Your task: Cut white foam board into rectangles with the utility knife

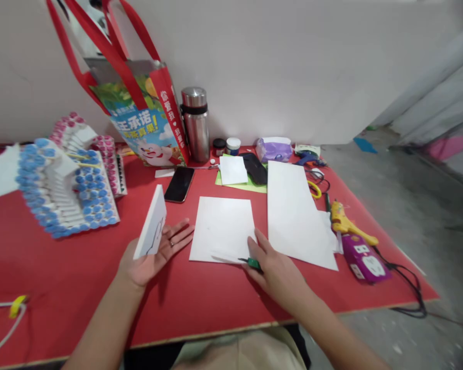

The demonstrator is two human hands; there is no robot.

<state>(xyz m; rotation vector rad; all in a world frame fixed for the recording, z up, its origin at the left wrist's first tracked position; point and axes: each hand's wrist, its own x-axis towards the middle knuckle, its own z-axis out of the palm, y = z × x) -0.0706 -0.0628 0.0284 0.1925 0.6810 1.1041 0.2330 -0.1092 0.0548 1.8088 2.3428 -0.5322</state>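
My left hand point(170, 252) is palm up with its fingers stretched out, holding a small white board point(151, 226) on edge at the thumb side. Dark drawn lines run across the board's face, and its thick edge is turned towards me. In my right hand point(272, 267) is a green pen-like tool point(253, 263) with a thin dark tip pointing left; its exact kind is unclear. The tool is over the lower right corner of a square white sheet point(221, 226) lying on the table. A pale blurred strip shows at the sheet's lower edge.
On the red table point(185, 303) are a larger white sheet point(293, 210), a phone point(179, 184), a yellow glue gun point(345, 223) and a purple power box point(364, 259) with cables. Behind stand a steel flask point(196, 126) and a shopping bag point(146, 123). Blue-tipped stacked pieces point(67, 190) stand left.
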